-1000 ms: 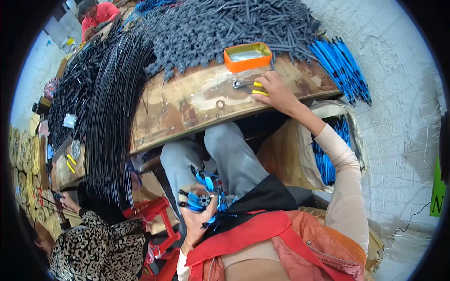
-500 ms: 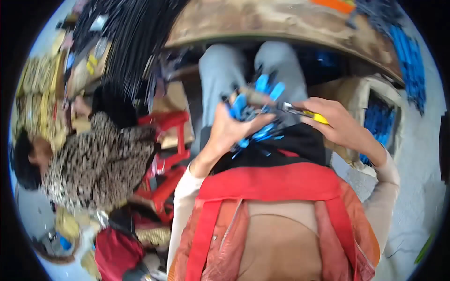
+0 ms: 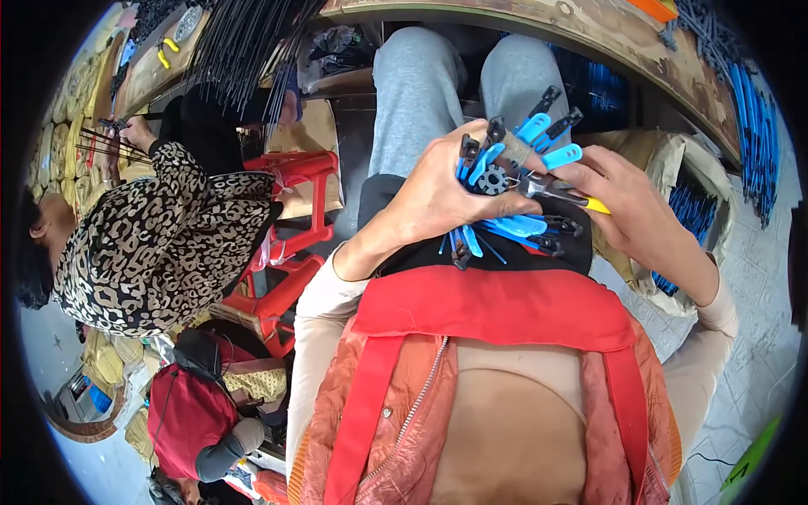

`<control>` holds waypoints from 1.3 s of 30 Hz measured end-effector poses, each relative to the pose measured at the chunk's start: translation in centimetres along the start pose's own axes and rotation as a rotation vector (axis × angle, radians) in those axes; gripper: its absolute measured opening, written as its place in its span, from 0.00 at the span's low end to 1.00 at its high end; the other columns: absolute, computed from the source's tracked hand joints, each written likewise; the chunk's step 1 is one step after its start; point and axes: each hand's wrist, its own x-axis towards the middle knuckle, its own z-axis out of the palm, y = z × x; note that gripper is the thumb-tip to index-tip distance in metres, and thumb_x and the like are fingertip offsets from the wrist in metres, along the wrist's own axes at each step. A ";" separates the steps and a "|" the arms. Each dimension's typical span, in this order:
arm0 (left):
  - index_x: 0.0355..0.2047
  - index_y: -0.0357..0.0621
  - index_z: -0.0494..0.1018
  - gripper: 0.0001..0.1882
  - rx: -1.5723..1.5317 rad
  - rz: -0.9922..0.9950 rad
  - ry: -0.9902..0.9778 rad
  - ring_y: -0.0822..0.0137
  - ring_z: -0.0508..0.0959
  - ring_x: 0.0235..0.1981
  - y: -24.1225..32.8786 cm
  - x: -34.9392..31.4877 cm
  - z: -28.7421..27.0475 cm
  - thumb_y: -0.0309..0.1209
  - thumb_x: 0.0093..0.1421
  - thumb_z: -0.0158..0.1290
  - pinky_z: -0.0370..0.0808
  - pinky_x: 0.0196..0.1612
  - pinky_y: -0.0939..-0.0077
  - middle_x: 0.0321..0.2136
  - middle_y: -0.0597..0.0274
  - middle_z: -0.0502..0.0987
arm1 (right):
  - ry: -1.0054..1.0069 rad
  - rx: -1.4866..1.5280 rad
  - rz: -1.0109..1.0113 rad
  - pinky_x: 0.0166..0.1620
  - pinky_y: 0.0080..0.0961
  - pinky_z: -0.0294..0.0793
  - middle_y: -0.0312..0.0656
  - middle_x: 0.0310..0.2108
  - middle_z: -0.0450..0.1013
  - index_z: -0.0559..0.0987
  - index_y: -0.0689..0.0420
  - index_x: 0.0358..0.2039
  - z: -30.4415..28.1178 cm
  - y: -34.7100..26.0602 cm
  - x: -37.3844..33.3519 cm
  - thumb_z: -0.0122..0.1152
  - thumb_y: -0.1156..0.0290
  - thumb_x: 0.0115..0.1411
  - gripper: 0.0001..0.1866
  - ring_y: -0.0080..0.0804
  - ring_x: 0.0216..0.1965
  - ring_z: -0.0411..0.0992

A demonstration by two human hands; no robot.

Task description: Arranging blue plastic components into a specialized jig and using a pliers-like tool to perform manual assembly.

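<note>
My left hand (image 3: 433,189) is wrapped around a ring of blue strips (image 3: 518,225) with black jointed ends, like the ribs of an umbrella frame. At its centre sits a round black notched hub (image 3: 492,178). My left thumb lies along the hub's lower side. Behind the hub is a tan-wrapped part (image 3: 520,153), whose kind I cannot make out. My right hand (image 3: 627,202) grips pliers (image 3: 555,192) with a yellow handle. Their metal jaws reach the hub's right edge, near a thin bit of wire. The work is held above my lap.
A wooden bench (image 3: 505,17) curves across the far side, with black rods (image 3: 244,50) overhanging at left. At right are a sack (image 3: 673,303) of blue rods and a hanging blue bundle (image 3: 757,143). A co-worker (image 3: 160,244) sits left, beside a red stool (image 3: 316,202).
The view has shifted and sharpened. Both hands have stayed at the ribs, and the hub now shows plainly between my left fingers and the plier jaws. The co-worker's hand has moved, holding thin rods.
</note>
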 end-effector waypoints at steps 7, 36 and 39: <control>0.42 0.42 0.79 0.20 0.016 0.005 -0.051 0.76 0.76 0.34 0.5 0.7 -0.1 0.23 0.46 0.68 0.73 0.37 0.80 0.33 0.66 0.76 | 0.204 -0.454 -0.145 0.42 0.37 0.70 0.44 0.40 0.70 0.75 0.56 0.47 0.1 1.3 -0.1 0.63 0.78 0.50 0.21 0.45 0.38 0.69; 0.44 0.39 0.78 0.27 -0.050 -0.121 -0.077 0.78 0.75 0.29 1.2 1.6 -1.5 0.20 0.40 0.69 0.72 0.32 0.82 0.31 0.67 0.78 | 0.225 -0.127 -0.083 0.40 0.36 0.72 0.51 0.41 0.70 0.68 0.60 0.55 0.2 0.0 -0.3 0.64 0.69 0.51 0.30 0.51 0.37 0.72; 0.44 0.39 0.77 0.24 -0.027 -0.104 -0.040 0.79 0.74 0.28 1.1 1.4 -1.7 0.21 0.44 0.68 0.72 0.33 0.83 0.30 0.68 0.78 | 0.250 -0.400 -0.152 0.42 0.37 0.72 0.49 0.42 0.70 0.68 0.60 0.54 -0.3 0.7 -0.3 0.62 0.69 0.52 0.27 0.51 0.38 0.72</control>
